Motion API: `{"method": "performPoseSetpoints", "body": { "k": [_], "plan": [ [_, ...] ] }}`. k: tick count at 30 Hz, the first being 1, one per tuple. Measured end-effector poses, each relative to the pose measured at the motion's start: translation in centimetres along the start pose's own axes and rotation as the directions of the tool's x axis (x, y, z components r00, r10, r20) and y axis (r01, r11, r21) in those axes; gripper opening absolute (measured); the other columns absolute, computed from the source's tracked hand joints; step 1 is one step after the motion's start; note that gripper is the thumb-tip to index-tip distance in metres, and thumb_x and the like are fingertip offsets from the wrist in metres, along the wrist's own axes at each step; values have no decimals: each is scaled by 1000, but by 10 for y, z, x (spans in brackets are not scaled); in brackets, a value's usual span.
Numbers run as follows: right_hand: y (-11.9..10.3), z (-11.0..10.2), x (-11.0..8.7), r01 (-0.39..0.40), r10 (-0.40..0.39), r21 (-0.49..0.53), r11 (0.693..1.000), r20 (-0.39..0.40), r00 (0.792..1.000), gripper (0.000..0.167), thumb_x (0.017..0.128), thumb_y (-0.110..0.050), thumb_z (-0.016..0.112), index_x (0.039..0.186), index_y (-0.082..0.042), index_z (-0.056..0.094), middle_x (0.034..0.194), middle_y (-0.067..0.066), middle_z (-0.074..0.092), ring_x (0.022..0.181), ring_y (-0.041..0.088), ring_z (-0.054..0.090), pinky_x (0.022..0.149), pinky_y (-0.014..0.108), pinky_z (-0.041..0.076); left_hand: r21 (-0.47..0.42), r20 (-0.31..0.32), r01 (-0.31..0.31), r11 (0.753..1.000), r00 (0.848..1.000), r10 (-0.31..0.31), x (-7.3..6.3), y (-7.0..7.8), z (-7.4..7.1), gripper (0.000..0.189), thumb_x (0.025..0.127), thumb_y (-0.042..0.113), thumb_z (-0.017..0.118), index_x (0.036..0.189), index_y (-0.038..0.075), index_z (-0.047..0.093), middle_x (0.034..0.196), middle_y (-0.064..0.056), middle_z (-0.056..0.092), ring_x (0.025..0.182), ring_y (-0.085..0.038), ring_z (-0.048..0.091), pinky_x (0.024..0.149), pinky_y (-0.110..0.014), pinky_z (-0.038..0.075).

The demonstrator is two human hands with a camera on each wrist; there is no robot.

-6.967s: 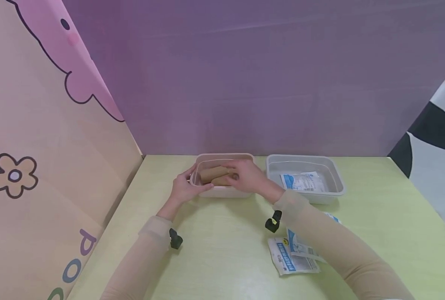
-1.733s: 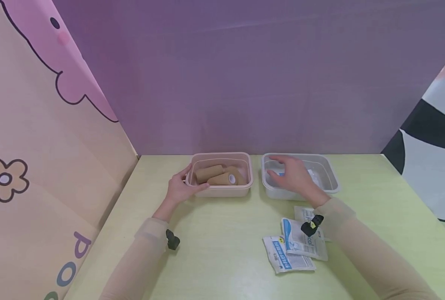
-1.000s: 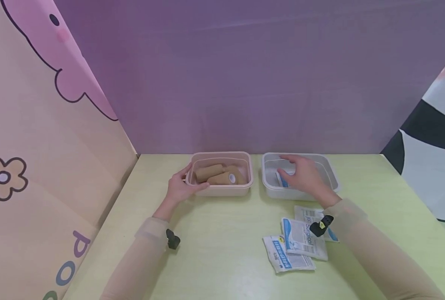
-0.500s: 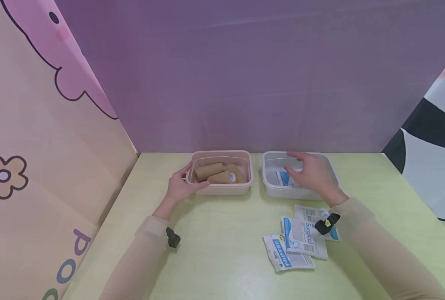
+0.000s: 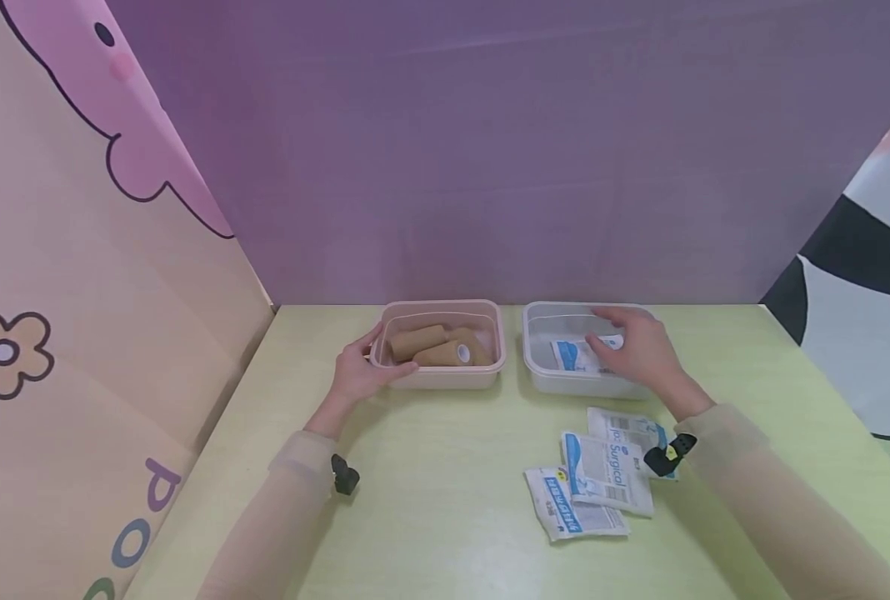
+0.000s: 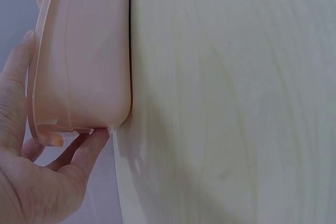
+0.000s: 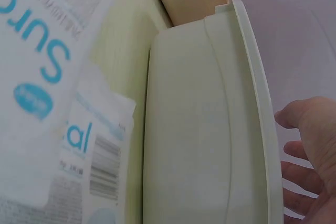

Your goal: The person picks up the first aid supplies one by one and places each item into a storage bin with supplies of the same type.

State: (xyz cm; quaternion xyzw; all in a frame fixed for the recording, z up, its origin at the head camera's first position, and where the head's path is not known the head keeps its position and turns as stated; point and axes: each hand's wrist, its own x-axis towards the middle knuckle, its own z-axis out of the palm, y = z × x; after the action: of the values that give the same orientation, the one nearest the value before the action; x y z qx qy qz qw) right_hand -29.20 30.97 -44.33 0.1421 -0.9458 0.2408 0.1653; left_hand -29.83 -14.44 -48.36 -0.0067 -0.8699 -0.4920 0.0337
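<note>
In the head view my left hand point(image 5: 357, 373) grips the left end of a pink plastic box point(image 5: 448, 381), thumb along the front rim. The left wrist view shows that hand point(image 6: 42, 182) with its fingers curled under the rim of the box point(image 6: 89, 51). Several tan bandage rolls point(image 5: 418, 342) lie inside. My right hand point(image 5: 643, 354) hovers over a white plastic box point(image 5: 565, 384), thumb and fingers apart, partly covering a blue-and-white packet point(image 5: 567, 356) in it. In the right wrist view the hand point(image 7: 315, 150) shows loosely spread fingers beyond the rim of the white box point(image 7: 184, 114), nothing held.
Several blue-and-white surgical packets overlap on the table point(image 5: 415, 500) in front of the white box, with one packet point(image 5: 606, 473) on top and another point(image 5: 576, 510) nearest me. A purple backdrop point(image 5: 490, 167) rises behind both boxes.
Seven seconds ago my right hand was at the rolls in the pink box. It moved to the white box, then slid rightward across it, uncovering more of the packet. My left hand keeps its hold.
</note>
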Motion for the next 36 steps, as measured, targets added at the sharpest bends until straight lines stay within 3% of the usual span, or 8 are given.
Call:
{"method": "performPoseSetpoints", "body": {
  "k": [10, 28, 36],
  "plan": [
    [7, -6, -6, -52, 52, -16, 999, 3, 999, 52, 100, -26, 71, 144, 1, 62, 142, 31, 63, 132, 55, 58, 105, 70, 47, -10, 3, 2, 1000, 1000, -2, 1, -3, 0, 109, 72, 46, 98, 164, 21, 44, 144, -21, 64, 119, -33, 67, 73, -25, 54],
    [22, -12, -11, -112, 113, -39, 993, 20, 993, 57, 100, -30, 72, 148, -2, 59, 144, 31, 62, 131, 54, 58, 106, 71, 47, -35, 6, -11, 999, 1000, 11, 2, -4, 1, 108, 73, 45, 97, 164, 18, 44, 146, -23, 63, 116, -34, 70, 74, -26, 55],
    [31, -17, -12, -105, 104, -50, 993, -13, 994, 55, 101, -31, 69, 146, -1, 61, 138, 35, 64, 125, 56, 60, 101, 70, 47, -39, -1, -17, 999, 1000, 17, 3, -5, 1, 108, 72, 45, 98, 163, 19, 45, 145, -22, 65, 115, -34, 70, 73, -26, 55]
  ]
}}
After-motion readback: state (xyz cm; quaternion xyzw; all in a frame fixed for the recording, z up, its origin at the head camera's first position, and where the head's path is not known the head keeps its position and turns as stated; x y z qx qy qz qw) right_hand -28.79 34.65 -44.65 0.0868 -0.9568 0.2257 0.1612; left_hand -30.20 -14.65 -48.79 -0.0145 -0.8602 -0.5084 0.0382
